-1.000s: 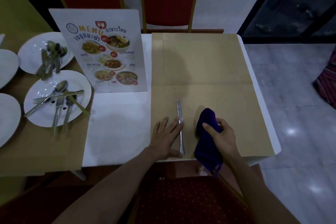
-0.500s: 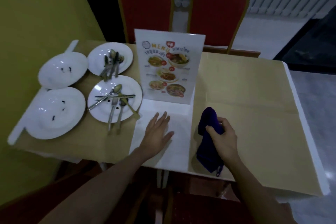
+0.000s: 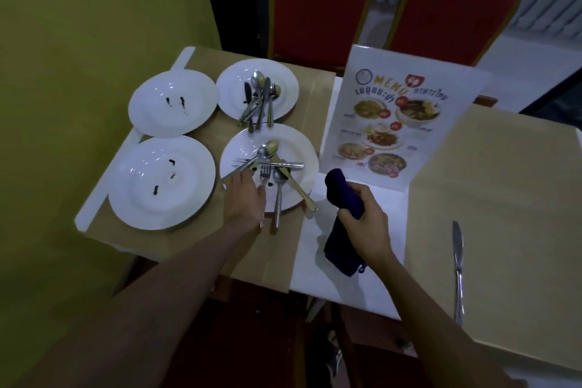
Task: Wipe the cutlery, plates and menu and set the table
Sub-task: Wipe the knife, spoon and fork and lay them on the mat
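The dirty cutlery I'm after lies crossed on the plate (image 3: 304, 148) left of centre frame: a fork (image 3: 265, 171), spoons and other pieces, with handles overhanging the near rim where they can be lifted off. My left hand (image 3: 245, 201) is down over those handles, its fingers (image 3: 252, 178) bent toward the fork's stem. I cannot tell whether they pinch it, since the hand covers the contact. My right hand (image 3: 367, 225) is clenched round a dark blue cloth (image 3: 340, 192), bunched and held just right of the plate, ready, I judge, to wipe whatever comes off.

One table knife (image 3: 458, 261) lies alone at lower right on the brown worktop (image 3: 504, 198), apparently laid at its place. A second plate (image 3: 285, 79) of cutlery and two stained plates (image 3: 148, 116) sit toward the upper left. The standing menu (image 3: 406, 123) reads "MENU", beside Thai script I can't make out.
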A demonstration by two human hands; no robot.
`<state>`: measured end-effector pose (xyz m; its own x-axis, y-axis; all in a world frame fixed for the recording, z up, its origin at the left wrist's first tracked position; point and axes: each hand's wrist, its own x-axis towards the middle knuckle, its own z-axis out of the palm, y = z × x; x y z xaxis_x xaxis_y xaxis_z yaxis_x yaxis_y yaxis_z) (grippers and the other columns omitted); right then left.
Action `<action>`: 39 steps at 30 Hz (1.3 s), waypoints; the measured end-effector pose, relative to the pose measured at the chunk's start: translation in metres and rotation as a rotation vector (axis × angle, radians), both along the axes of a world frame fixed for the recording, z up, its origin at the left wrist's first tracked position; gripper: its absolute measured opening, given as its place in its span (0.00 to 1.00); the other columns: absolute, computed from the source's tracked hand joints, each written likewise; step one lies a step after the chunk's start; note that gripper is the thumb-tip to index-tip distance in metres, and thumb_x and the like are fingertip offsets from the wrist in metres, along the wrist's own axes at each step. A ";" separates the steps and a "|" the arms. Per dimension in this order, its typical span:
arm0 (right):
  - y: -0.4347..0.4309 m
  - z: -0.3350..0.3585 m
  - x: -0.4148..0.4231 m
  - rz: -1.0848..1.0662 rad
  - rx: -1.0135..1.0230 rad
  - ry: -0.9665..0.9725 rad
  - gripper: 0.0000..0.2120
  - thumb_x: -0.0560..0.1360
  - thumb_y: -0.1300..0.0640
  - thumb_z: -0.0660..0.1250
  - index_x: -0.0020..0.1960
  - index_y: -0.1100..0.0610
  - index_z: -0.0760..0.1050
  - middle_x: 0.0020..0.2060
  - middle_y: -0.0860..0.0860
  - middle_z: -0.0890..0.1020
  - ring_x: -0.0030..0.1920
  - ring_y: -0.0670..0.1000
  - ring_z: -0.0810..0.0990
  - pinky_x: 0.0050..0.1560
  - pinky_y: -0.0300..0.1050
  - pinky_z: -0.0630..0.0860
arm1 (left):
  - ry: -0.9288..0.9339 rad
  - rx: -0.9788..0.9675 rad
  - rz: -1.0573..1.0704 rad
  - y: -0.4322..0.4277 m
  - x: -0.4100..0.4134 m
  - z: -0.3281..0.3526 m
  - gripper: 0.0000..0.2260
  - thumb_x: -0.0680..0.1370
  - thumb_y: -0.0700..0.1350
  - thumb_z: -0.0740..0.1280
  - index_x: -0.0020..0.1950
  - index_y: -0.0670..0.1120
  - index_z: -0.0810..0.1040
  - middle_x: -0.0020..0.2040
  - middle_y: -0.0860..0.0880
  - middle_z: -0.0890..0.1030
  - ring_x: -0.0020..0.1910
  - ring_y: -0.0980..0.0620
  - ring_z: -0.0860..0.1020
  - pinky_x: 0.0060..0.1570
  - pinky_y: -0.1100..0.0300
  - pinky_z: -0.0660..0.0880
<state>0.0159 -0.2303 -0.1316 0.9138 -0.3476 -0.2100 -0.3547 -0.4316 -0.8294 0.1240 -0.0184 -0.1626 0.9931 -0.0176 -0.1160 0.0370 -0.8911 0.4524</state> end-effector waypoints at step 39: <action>0.003 0.148 -0.049 0.387 -0.692 -0.409 0.32 0.70 0.60 0.69 0.71 0.43 0.67 0.64 0.45 0.77 0.50 0.50 0.78 0.35 0.47 0.77 | 0.309 -0.720 -0.029 -0.026 -0.140 0.144 0.09 0.81 0.42 0.63 0.48 0.46 0.83 0.36 0.53 0.80 0.34 0.57 0.76 0.38 0.63 0.72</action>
